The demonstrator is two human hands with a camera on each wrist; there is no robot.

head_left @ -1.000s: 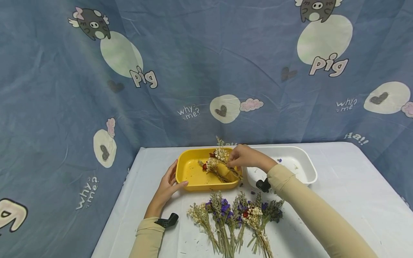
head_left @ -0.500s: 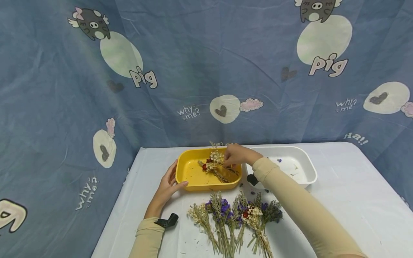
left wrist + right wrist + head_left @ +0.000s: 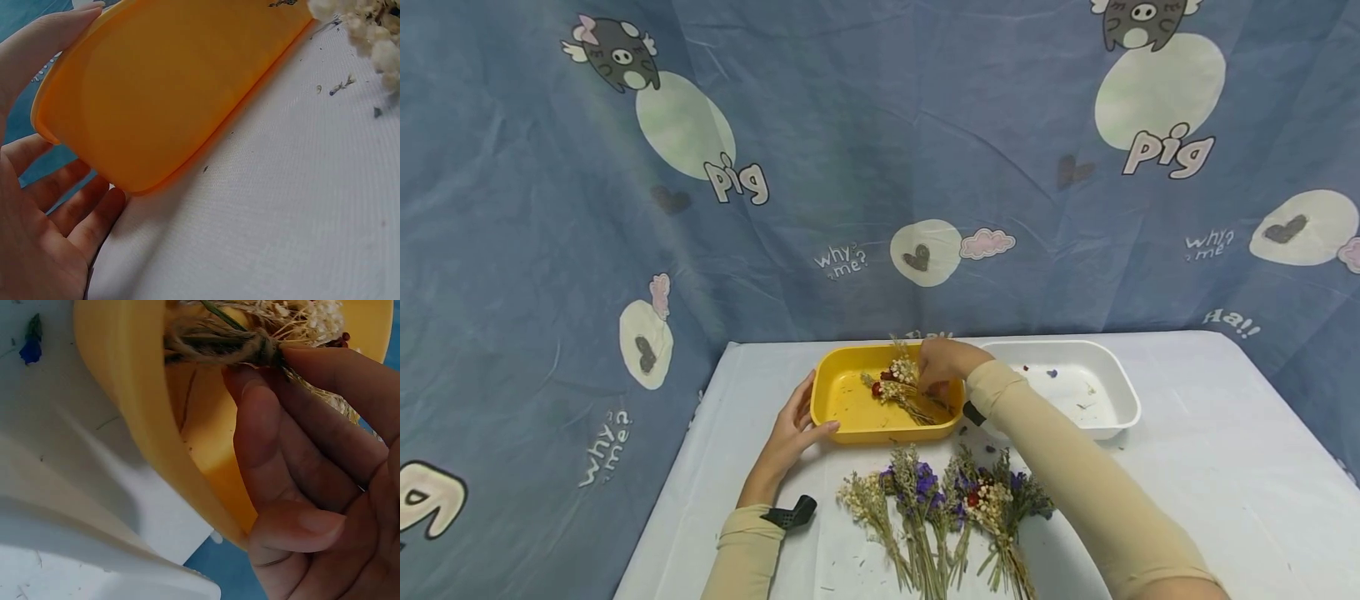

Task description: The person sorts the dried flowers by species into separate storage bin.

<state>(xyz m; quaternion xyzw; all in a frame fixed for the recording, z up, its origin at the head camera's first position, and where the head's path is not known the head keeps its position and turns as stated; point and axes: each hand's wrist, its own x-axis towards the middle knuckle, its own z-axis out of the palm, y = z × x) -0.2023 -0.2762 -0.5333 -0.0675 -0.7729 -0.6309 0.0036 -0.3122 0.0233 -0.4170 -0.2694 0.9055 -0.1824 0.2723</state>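
My left hand [image 3: 790, 429] holds the near left corner of a yellow plastic tray [image 3: 872, 436]. In the left wrist view the thumb lies at the tray's rim and the fingers touch its outer wall. My right hand [image 3: 943, 364] is inside the tray's right end. Between its thumb and fingers it pinches the twine-tied stems of a dried flower bunch [image 3: 262, 347], with cream and dark red blooms. In front of that lies a similar bunch [image 3: 891, 390] on the tray bottom. My right hand hides part of the stems in the head view.
A white tray [image 3: 1127, 408] with a few petal scraps stands right of the yellow one. Several dried bouquets [image 3: 925, 500], purple, cream and red, lie on the white-covered table in front. Behind hangs a blue printed cloth [image 3: 820, 167].
My right hand has moved slightly left and lower into the yellow tray, carrying the flower bunch down beside the other one. The left hand has stayed at the tray's corner.
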